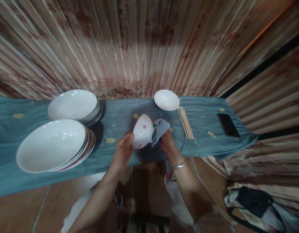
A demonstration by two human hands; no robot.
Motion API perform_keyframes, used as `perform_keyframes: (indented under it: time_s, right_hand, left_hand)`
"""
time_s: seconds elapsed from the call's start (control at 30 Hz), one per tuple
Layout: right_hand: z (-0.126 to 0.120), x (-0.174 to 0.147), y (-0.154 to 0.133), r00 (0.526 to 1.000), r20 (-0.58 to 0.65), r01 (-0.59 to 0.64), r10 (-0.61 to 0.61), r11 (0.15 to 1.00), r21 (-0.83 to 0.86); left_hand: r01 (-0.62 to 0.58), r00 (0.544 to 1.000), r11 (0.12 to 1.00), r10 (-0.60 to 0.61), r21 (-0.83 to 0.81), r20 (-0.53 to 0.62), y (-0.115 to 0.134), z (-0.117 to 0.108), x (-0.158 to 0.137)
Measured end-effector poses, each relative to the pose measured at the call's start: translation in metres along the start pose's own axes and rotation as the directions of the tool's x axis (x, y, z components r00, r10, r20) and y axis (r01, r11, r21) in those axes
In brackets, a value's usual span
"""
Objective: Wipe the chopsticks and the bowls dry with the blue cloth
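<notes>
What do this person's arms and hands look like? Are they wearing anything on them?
Both forearms are bare, with no sleeves in view and no gloves. The left hand wears nothing that shows. The right hand has a thin silver bangle around its wrist. No rings or watch can be made out.

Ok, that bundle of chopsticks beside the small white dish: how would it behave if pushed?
The chopsticks lie loose and unbound, so they would probably scatter. Thin and wooden-looking, they seem stiff and light. The cloth-covered ledge may slow any rolling, though its front edge is close.
</notes>
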State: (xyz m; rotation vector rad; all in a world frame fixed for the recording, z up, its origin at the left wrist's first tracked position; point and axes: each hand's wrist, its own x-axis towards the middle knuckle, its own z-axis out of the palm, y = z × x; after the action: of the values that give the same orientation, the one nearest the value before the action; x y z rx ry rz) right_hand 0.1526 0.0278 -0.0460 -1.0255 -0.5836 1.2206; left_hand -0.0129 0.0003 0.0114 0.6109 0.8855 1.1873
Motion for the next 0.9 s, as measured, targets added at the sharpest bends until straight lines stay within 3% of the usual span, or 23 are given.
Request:
perform_keyframes:
  time_s: [0.2, 0.33, 0.5, 0.73, 0.9]
  right_hand:
    - [0.006, -0.007, 0.01, 0.994, -0.07, -0.083, 0.086, 0.995, 0.051]
    - [0.009, -0.014, 0.014, 0.997, -0.052, -0.051, 0.05, 0.998, -0.023]
    - [0.013, -0.024, 0.016, 0.992, -0.125, -0.015, 0.016, 1.0, 0.008]
    - [0.013, -0.032, 0.024, 0.983, -0.175, -0.059, 0.056, 0.998, -0.011]
    - [0.014, -0.04, 0.026, 0.99, -0.141, 0.006, -0.028, 0.988, -0.157]
  left_hand:
    - [0.006, 0.998, 0.999, -0.008, -0.05, -0.055, -0.001, -0.003, 0.003]
    - [-0.016, 0.995, 0.995, 0.007, -0.096, -0.095, -0.002, -0.006, 0.005]
    - [-0.027, 0.991, 0.99, 0.009, -0.138, -0.131, -0.004, -0.009, 0.007]
    - [-0.036, 0.984, 0.981, 0.002, -0.192, -0.176, -0.001, -0.006, 0.008]
    - [-0.025, 0.984, 0.979, -0.011, -0.201, -0.179, 0.002, -0.003, 0.009]
